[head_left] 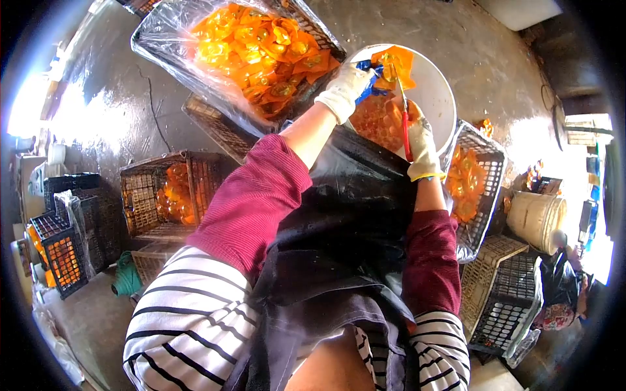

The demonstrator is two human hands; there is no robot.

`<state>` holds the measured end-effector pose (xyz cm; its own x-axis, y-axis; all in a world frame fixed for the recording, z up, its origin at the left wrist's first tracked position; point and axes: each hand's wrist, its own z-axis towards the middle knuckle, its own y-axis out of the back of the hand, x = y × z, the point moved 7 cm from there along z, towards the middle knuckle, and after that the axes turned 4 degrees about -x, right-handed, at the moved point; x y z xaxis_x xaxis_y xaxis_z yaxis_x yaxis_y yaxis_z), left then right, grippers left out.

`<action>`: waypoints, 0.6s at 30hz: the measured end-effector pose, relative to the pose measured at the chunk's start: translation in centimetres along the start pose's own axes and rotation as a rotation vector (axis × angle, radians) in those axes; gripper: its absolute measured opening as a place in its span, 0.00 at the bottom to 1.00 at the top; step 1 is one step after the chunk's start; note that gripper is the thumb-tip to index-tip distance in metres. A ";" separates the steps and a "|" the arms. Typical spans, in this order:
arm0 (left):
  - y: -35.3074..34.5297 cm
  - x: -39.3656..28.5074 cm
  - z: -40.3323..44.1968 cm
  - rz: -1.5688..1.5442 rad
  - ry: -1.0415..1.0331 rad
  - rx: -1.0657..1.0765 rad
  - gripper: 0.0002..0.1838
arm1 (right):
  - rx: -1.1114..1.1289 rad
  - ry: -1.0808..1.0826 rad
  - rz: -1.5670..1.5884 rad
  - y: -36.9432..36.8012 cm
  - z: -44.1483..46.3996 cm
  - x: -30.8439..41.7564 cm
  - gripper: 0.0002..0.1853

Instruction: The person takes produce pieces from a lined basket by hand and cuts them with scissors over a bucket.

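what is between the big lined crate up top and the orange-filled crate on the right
In the head view, a white bucket stands between them, partly hidden by the left hand, the right hand and red-handled scissors.

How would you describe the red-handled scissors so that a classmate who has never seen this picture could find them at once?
Find the round white bucket in front of the person. Over it, the right hand holds the scissors, pointing up the picture toward an orange piece. Their red handles set them apart from the white bucket and that orange piece.
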<state>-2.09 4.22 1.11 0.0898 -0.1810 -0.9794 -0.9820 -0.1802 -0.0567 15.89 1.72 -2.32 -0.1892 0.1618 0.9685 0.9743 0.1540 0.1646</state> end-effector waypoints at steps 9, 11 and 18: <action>-0.3 3.3 2.8 0.561 -0.259 -0.033 0.15 | -0.098 0.059 -0.269 1.1 0.3 0.8 0.19; 0.0 2.3 2.0 0.520 -0.171 -0.023 0.16 | -0.088 -0.016 -0.230 1.3 0.0 0.4 0.18; -1.2 4.2 3.0 0.477 -0.244 -0.048 0.19 | -0.105 0.250 -0.405 0.8 1.0 0.6 0.17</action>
<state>-1.01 6.53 -3.55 -0.4115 -0.0243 -0.9111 -0.8949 -0.1784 0.4090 16.45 2.88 -1.82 -0.5329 -0.1319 0.8358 0.8379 0.0552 0.5430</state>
